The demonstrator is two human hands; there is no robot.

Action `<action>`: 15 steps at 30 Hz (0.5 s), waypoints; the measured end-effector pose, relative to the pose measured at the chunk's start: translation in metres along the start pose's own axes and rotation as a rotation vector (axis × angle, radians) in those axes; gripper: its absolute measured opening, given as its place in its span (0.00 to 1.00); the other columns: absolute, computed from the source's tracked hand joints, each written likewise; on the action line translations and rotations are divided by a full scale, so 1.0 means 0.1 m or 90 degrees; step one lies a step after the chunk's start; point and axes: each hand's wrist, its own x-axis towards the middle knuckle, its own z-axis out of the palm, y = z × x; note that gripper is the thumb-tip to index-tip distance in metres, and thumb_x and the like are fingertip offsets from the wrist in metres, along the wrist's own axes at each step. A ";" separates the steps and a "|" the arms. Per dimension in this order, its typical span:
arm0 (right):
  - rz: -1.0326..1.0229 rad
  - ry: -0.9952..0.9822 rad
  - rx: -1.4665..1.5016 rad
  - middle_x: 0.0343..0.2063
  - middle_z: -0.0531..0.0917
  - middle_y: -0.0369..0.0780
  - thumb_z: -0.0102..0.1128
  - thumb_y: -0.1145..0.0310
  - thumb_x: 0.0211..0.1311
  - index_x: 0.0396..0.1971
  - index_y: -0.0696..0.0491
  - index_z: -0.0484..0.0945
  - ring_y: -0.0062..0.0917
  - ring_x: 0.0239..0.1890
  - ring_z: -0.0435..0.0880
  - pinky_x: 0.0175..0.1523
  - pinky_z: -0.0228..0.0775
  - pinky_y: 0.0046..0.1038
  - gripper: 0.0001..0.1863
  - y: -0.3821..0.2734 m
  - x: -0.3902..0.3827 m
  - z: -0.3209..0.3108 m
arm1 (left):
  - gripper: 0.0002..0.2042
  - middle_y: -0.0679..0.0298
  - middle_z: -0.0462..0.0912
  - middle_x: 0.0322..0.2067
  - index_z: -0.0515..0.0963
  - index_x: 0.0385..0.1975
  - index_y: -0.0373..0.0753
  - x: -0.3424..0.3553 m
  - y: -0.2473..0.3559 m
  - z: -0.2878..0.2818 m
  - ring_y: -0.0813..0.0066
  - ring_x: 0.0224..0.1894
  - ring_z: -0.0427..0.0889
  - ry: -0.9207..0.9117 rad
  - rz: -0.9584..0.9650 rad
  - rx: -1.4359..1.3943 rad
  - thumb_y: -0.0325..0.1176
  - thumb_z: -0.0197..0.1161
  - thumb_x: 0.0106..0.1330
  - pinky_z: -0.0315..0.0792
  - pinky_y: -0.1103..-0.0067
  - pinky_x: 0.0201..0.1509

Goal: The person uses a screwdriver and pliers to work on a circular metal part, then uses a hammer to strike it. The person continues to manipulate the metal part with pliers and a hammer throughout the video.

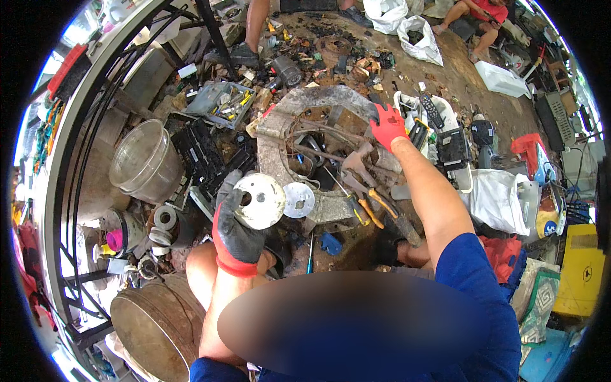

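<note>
Our left hand (237,232) grasps a white disc (267,204) at the metal frame's (272,153) eight o'clock, a silver disc (307,198) beside it; our right hand (388,127) is at two, its grip unclear; beyond, at ten, sits a grey toolbox (205,100).

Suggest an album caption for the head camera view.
Gloved left hand holding a white round part, gloved right hand near a metal frame.

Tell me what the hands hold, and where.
The left hand grips the white round part by its left edge; whether the right hand holds anything cannot be told.
</note>
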 end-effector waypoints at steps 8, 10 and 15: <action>-0.053 -0.003 -0.061 0.70 0.63 0.46 0.54 0.61 0.66 0.69 0.39 0.65 0.49 0.71 0.60 0.73 0.53 0.51 0.30 0.00 -0.08 -0.02 | 0.20 0.57 0.79 0.54 0.72 0.60 0.40 0.07 0.05 -0.14 0.59 0.57 0.79 0.019 0.006 -0.032 0.35 0.57 0.68 0.74 0.61 0.63; -0.110 0.029 -0.114 0.70 0.63 0.45 0.54 0.61 0.65 0.69 0.38 0.66 0.46 0.72 0.59 0.73 0.51 0.52 0.31 -0.08 -0.18 -0.05 | 0.19 0.57 0.80 0.54 0.74 0.58 0.38 0.09 0.04 -0.20 0.61 0.58 0.79 0.035 0.044 -0.014 0.36 0.56 0.71 0.73 0.63 0.65; -0.220 0.138 -0.147 0.67 0.67 0.44 0.57 0.62 0.64 0.67 0.40 0.67 0.46 0.69 0.63 0.71 0.56 0.48 0.29 -0.29 -0.36 -0.31 | 0.20 0.57 0.79 0.55 0.71 0.62 0.37 0.10 0.06 -0.23 0.61 0.59 0.78 0.057 0.088 -0.014 0.39 0.55 0.73 0.73 0.62 0.64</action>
